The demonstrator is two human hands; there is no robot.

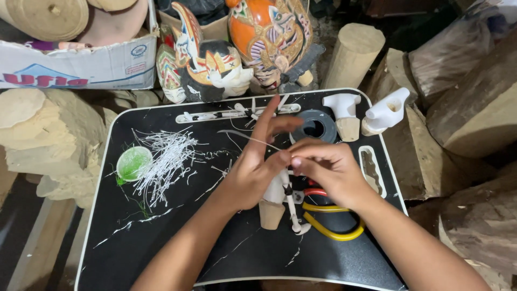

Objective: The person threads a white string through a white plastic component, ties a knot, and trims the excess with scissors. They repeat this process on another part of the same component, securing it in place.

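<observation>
1 small white puppet body (277,189) on a bare wooden peg sits at the middle of the black tray (161,253), held in the left hand (253,175), whose fingers wrap it while the forefinger sticks up straight. The right hand (328,170) is pinched narrow, thumb and fingertips meeting the left hand's over a thin white thread (245,136) that trails off to the upper left. 1 jointed white stick arm (293,213) hangs from the body down to the tray.

Under the right wrist lie pliers with yellow handles (328,229); the jaws are hidden by the hand, with only a bit of red showing.

On the tray: 1 loose heap of white thread offcuts (164,159), 1 round green translucent lid (133,163), 1 dark tape roll (316,126), 1 row of white stick parts (215,115) along the far edge, too small to count. 2 more white carved bodies on wood pegs (344,114) (383,113) stand at the far right corner.

Beyond sit 2 painted wooden puppet heads (207,64) (272,35), rough pale wood blocks (48,140), and 1 cardboard box (81,64), cut off at the top.
</observation>
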